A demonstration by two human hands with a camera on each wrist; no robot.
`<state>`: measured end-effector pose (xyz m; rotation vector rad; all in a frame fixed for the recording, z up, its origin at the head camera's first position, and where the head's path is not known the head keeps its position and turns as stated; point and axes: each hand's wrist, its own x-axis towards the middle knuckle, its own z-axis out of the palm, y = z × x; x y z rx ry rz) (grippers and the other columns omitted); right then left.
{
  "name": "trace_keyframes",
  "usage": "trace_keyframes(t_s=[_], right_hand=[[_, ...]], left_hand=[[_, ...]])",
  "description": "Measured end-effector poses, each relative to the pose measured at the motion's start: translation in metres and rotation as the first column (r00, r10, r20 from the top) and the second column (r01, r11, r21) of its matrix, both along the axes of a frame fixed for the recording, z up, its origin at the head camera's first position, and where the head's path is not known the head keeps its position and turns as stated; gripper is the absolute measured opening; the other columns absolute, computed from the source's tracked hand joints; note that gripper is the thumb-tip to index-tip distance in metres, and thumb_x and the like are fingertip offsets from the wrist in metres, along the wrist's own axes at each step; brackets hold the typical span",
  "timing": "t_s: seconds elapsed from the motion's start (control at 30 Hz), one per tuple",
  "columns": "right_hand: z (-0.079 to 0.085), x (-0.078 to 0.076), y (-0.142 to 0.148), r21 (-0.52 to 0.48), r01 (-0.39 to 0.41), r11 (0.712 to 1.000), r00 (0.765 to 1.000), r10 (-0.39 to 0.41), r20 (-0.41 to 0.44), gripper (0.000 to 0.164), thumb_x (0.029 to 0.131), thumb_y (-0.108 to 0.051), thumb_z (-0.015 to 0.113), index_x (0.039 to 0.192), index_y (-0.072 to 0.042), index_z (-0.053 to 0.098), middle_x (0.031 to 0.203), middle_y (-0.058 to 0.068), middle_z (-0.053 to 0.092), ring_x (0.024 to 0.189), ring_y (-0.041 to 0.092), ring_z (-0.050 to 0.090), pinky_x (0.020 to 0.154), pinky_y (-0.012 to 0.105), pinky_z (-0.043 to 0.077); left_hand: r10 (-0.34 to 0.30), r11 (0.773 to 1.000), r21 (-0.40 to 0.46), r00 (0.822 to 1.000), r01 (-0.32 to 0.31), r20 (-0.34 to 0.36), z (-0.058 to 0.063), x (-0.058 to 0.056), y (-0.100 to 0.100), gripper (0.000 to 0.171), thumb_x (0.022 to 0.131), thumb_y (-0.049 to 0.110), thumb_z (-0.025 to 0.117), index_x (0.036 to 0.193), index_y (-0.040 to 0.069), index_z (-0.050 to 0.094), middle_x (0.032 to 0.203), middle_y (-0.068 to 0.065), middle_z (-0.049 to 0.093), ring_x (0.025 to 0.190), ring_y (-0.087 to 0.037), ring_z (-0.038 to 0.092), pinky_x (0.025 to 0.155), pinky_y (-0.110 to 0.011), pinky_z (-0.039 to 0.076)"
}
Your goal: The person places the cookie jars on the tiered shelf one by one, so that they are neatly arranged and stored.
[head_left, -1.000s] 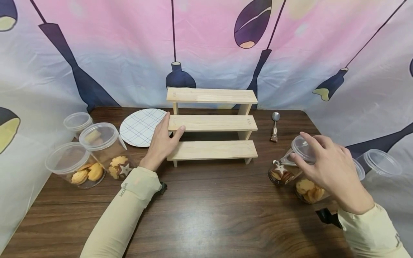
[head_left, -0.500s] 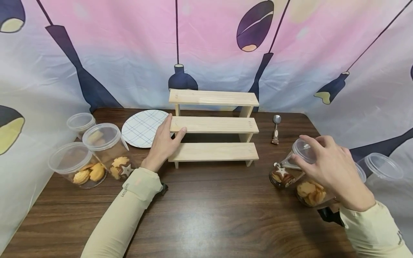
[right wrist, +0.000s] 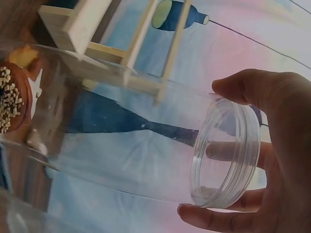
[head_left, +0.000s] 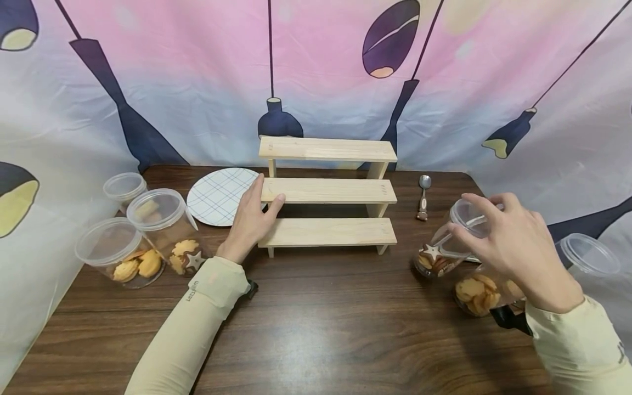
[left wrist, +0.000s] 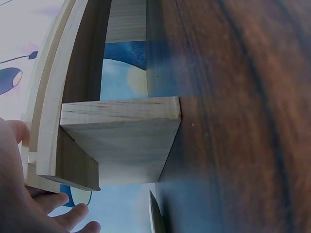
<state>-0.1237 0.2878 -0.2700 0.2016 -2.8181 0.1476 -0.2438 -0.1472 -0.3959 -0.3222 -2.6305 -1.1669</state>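
My left hand (head_left: 248, 222) is at the left end of a three-tier wooden stand (head_left: 328, 190), holding its middle board. The thumb lies on the front edge, and the index finger reaches the back corner. At the right, my right hand (head_left: 515, 247) grips a clear plastic jar (head_left: 439, 262) by its lid from above. Cookies, one bearing a white star, sit in the bottom of this jar. The right wrist view shows thumb and fingers spread around the clear lid (right wrist: 226, 155), with the jar tilted across the picture.
Right beside the held jar stands another jar of cookies (head_left: 476, 296), partly hidden by the hand; one more lidded jar (head_left: 590, 255) is farther right. A spoon (head_left: 423, 197) lies behind them. Left are three lidded jars (head_left: 163, 219) and a round checked plate (head_left: 217, 195).
My right hand and the star-cookie jar have shifted up and slightly right in the head view, away from the neighbouring jar. My left hand stays on the stand.
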Motion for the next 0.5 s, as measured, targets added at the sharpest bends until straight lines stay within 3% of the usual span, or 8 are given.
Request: trace_keyframes(t_s=[0.27, 0.5], right_hand=[[0.041, -0.015, -0.011, -0.013, 0.008, 1.000, 1.000, -0.008, 0.011, 0.068, 0.092, -0.061, 0.058, 0.144, -0.017, 0.052, 0.128, 0.034, 0.046, 0.094, 0.057, 0.055, 0.081, 0.067, 0.038], [0.079, -0.032, -0.019, 0.001, 0.021, 1.000, 1.000, -0.021, 0.001, 0.071, 0.094, -0.063, 0.054, 0.148, -0.016, 0.048, 0.128, 0.037, 0.042, 0.091, 0.057, 0.051, 0.073, 0.067, 0.039]], left_hand=[[0.002, 1.000, 0.002, 1.000, -0.002, -0.009, 0.001, 0.000, -0.001, 0.081, 0.101, 0.051, 0.047, 0.159, 0.003, 0.017, 0.163, -0.020, 0.021, 0.149, -0.038, 0.021, 0.120, -0.052, 0.020], [0.004, 1.000, 0.001, 1.000, -0.004, -0.005, 0.001, 0.001, 0.000, 0.081, 0.101, 0.053, 0.046, 0.160, 0.005, 0.017, 0.164, -0.018, 0.020, 0.149, -0.038, 0.020, 0.120, -0.053, 0.020]])
